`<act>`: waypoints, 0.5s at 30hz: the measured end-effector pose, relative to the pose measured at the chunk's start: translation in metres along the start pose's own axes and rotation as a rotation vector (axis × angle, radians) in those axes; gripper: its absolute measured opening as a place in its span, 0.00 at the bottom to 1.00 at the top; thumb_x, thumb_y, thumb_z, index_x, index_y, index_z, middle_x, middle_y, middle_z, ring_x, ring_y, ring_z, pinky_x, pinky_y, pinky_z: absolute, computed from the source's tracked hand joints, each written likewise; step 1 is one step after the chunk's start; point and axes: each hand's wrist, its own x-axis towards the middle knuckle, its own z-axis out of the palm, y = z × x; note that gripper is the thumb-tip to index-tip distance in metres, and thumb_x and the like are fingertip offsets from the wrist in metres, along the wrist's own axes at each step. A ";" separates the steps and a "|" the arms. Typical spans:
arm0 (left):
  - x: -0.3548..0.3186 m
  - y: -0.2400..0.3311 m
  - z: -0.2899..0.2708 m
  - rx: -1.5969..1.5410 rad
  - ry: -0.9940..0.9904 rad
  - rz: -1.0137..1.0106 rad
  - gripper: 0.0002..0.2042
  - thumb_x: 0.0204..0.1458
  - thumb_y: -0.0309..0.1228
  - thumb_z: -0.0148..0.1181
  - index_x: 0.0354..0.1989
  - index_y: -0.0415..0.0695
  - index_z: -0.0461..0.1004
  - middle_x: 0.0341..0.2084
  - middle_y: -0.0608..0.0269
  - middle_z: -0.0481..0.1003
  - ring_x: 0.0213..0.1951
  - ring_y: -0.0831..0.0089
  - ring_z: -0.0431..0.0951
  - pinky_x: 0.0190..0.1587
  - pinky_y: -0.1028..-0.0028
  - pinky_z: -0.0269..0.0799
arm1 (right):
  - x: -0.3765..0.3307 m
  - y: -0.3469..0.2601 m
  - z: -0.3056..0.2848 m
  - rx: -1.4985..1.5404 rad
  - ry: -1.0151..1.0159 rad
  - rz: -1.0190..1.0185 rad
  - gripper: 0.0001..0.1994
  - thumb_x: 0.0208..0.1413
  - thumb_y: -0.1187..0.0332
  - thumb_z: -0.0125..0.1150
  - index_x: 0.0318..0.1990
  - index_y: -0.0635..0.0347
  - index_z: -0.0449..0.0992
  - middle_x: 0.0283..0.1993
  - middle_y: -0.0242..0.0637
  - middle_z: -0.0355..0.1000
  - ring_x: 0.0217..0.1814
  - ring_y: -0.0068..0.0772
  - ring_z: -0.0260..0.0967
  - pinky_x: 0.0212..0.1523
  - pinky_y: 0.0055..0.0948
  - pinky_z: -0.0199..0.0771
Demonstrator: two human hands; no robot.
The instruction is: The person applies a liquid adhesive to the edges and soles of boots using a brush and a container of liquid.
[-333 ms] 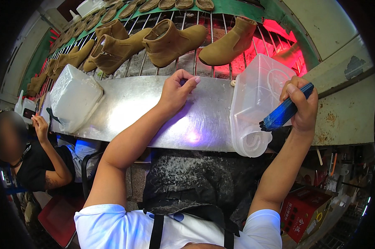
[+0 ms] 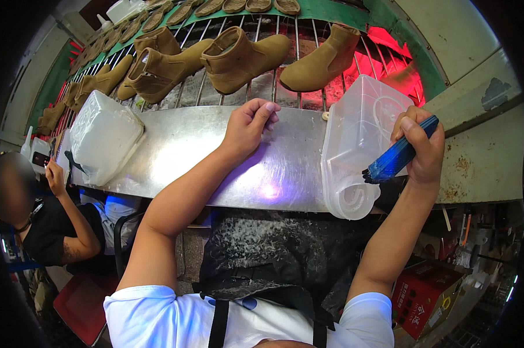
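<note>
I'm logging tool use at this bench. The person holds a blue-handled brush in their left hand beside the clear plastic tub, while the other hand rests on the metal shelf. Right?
Not quite: the blue-handled brush is in the right hand, beside the clear plastic tub. The left hand is the one resting on the metal shelf. The head view shows this.

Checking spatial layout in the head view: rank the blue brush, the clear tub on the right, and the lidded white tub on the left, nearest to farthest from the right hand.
1. Blue brush: held in the right hand.
2. Clear tub: just left of that hand, on the metal bench.
3. Lidded white tub: far left end of the bench.
</note>
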 end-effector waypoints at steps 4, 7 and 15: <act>0.003 -0.011 -0.013 0.063 -0.018 -0.036 0.14 0.70 0.38 0.52 0.36 0.40 0.74 0.26 0.70 0.72 0.29 0.82 0.68 0.33 0.79 0.64 | 0.001 0.000 0.001 -0.008 0.002 -0.006 0.14 0.57 0.65 0.60 0.21 0.60 0.68 0.21 0.33 0.69 0.23 0.20 0.63 0.28 0.23 0.64; 0.002 -0.006 -0.014 0.168 -0.007 -0.061 0.14 0.69 0.37 0.54 0.35 0.40 0.74 0.26 0.70 0.71 0.28 0.82 0.67 0.32 0.79 0.64 | 0.000 0.000 -0.001 -0.001 -0.002 -0.002 0.14 0.57 0.65 0.60 0.21 0.59 0.68 0.21 0.33 0.69 0.23 0.20 0.63 0.29 0.22 0.64; -0.002 -0.009 -0.010 0.366 0.090 0.403 0.04 0.58 0.24 0.66 0.33 0.39 0.76 0.30 0.65 0.75 0.31 0.79 0.71 0.35 0.78 0.69 | 0.000 0.000 -0.001 0.007 -0.008 -0.001 0.14 0.57 0.65 0.60 0.21 0.59 0.69 0.21 0.33 0.69 0.23 0.20 0.64 0.29 0.22 0.64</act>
